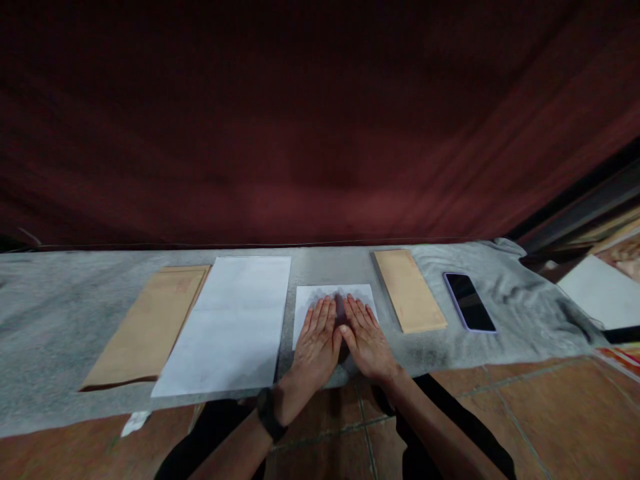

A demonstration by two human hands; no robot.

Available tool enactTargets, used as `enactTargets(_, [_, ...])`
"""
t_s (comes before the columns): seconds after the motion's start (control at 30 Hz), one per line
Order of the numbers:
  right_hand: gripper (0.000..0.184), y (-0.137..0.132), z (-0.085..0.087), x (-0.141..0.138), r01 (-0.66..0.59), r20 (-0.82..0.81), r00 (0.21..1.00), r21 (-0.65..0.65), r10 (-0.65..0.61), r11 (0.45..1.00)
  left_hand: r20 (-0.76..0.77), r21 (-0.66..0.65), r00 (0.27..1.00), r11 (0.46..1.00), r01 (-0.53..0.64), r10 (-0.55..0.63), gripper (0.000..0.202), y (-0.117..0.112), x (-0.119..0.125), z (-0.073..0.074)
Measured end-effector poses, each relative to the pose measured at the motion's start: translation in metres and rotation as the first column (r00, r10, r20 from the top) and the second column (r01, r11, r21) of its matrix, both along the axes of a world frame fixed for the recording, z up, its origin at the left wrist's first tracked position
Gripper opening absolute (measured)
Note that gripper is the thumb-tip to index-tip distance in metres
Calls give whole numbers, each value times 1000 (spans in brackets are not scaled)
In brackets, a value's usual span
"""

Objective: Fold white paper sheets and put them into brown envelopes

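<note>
Small white sheet (pixel 311 298) lies on the grey cloth (pixel 50 320) near the middle of the scene, with both hands laid flat on its near part. At the far left of the row, a long brown envelope (pixel 150 327) rests on the cloth, its right edge tucked just under a large white sheet (pixel 235 327). To the right of that comes the small white sheet, close beside the large one. The left hand (pixel 317 343) presses on it palm down, fingers stretched out and gripping nothing; a dark band (pixel 267 415) circles its wrist. The right hand (pixel 367 340) lies just beside it, thumbs nearly meeting, also spread flat and closed on nothing. Further right a shorter brown envelope (pixel 409 290) lies apart from the sheet, and a dark phone (pixel 470 301) lies screen up beyond it. The cloth covers a tiled floor (pixel 550 407), and a dark red curtain (pixel 320 120) hangs on the far side.
</note>
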State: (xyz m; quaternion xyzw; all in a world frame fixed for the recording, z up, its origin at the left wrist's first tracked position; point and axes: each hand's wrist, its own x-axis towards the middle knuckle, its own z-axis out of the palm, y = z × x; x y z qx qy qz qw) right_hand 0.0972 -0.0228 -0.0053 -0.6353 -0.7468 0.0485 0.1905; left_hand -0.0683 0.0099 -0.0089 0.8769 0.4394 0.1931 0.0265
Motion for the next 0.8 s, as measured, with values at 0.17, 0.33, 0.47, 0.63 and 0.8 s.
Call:
enactTargets(0.17, [56,19,-1,-6,-35,16,999,-47,35,998,-32,7,999,1000,20,-20,57,17,12,-14])
enactTargets(0.33, [57,24,-10,-3,4,83,997,12,-5,1000,-49,-18,997,998,-66,65,56,23,5,-14])
enactTargets(0.47, [59,27,-17,5,87,101,991,66,-93,994,-35,-82,986,983,-165,163,57,34,-3,-10])
enactTargets(0.63, [66,28,-24,15,210,88,972,105,-219,972,9,-112,974,968,-224,226,59,42,-11,-8])
enactTargets(0.8, [61,32,-19,9,272,40,960,96,-277,958,12,-60,968,966,-250,251,58,42,-3,-2])
